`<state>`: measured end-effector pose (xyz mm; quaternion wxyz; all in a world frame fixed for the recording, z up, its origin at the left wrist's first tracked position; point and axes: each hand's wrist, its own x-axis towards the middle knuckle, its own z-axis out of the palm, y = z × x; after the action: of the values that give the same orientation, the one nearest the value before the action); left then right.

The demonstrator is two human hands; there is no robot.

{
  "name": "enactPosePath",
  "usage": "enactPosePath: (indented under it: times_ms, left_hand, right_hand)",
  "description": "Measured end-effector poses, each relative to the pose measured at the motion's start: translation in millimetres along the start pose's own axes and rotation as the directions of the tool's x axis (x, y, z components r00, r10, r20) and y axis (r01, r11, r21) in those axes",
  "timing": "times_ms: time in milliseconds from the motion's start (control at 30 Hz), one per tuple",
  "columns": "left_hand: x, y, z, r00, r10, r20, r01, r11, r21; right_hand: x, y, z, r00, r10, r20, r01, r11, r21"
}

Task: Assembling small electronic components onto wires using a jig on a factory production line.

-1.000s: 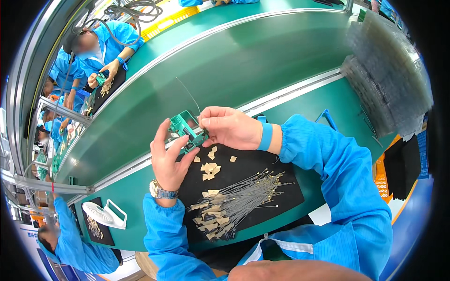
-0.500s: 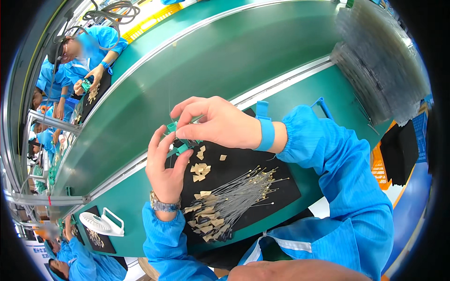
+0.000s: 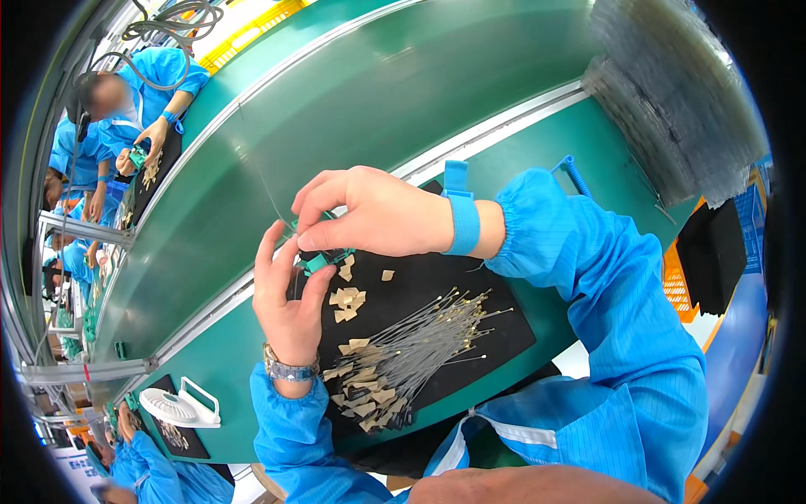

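Note:
Between my two hands is a small green plastic part (image 3: 316, 264) with dark areas, partly hidden by the fingers. My left hand (image 3: 290, 307) grips it from below, thumb on the near side and fingers on the far side. My right hand (image 3: 374, 210) is closed in a pinch at its upper edge; whatever lies between those fingertips is hidden. A thin grey cable (image 3: 267, 186) stretches up and away from the fingers. Below lies a bundle of thin grey cables (image 3: 420, 344) with gold ends and tan tabs, on a black mat (image 3: 495, 370).
Loose tan paper tabs (image 3: 348, 302) lie on the mat near my left hand. A white fan (image 3: 180, 407) stands at the left. Beyond runs a green conveyor belt (image 3: 361, 101). Stacked clear plastic trays (image 3: 672, 101) stand far right. Co-workers in blue sit across the belt and at left.
The whole view has shifted slightly. Both hands keep their hold on the green part, with its angle a little changed, and the thin cable above the fingers shows more clearly.

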<state>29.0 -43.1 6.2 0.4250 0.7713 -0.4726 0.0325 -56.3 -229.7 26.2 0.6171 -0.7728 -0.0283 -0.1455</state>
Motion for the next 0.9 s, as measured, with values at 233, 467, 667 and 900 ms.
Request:
enactPosePath:
  times_ms: [233, 467, 667, 900]
  left_hand:
    - [-2.4, -3.8, 4.2, 0.999, -0.026, -0.037, 0.024, 0.999, -0.048]
    - [-4.4, -12.2, 9.2, 0.997, -0.015, -0.070, 0.008, 0.994, -0.105]
    - [-3.8, -12.3, 9.8, 0.997, -0.039, -0.061, 0.028, 0.986, -0.164]
    - [-5.3, -15.7, 9.8, 0.998, -0.002, -0.063, -0.007, 0.991, -0.135]
  right_hand:
    - [-0.7, 3.5, 2.8, 0.999, -0.047, -0.027, 0.046, 0.998, -0.042]
    - [-0.8, 6.1, 4.3, 0.995, -0.086, -0.059, 0.083, 0.995, -0.053]
    - [0.6, 9.9, 6.2, 0.991, -0.099, -0.087, 0.092, 0.993, -0.080]
    - [0.4, 11.1, 8.4, 0.989, -0.102, -0.110, 0.092, 0.992, -0.091]
